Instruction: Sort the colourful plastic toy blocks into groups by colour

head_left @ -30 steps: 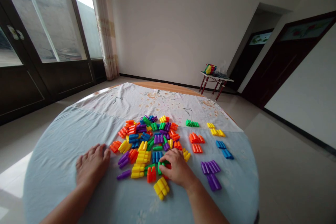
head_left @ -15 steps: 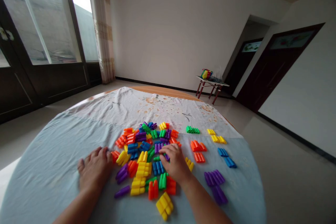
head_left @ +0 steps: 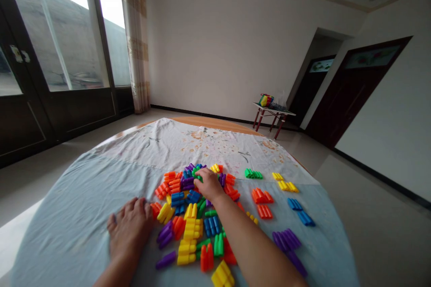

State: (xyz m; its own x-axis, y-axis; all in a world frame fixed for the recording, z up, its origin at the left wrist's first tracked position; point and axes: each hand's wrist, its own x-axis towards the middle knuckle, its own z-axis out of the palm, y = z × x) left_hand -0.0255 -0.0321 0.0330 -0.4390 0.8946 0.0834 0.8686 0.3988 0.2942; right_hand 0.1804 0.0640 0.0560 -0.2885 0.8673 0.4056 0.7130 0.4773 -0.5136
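right hand [head_left: 209, 184] fingers curl on green plastic block [head_left: 196, 172], purple plastic blocks [head_left: 187, 183] crowding it; grip unclear. left hand [head_left: 129, 229] splayed flat on tabletop [head_left: 84, 197].

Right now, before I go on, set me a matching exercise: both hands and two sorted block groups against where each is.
1. left hand
2. right hand
3. green group
4. purple group

A. sorted group nearest the camera
B. flat on the blue cloth, left of the mixed pile
C. far side, left of the yellow group
D. reaching into the mixed pile's far part

Pairs: 1-B, 2-D, 3-C, 4-A
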